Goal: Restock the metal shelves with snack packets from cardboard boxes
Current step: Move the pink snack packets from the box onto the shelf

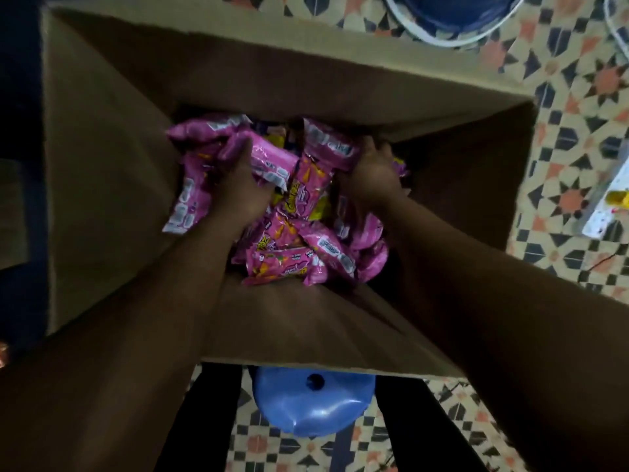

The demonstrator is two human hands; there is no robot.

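Both hands reach deep into the cardboard box (112, 137). The left hand (243, 185) and right hand (372, 172) each grasp pink snack packets (306, 253), with more heaped between and beneath them.

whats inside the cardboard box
Pink snack packets heaped in the cardboard box; the left hand and right hand grip some. The box floor and lower packets are covered.

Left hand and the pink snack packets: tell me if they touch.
Touching. The head view shows the left hand gripping pink snack packets inside the cardboard box.
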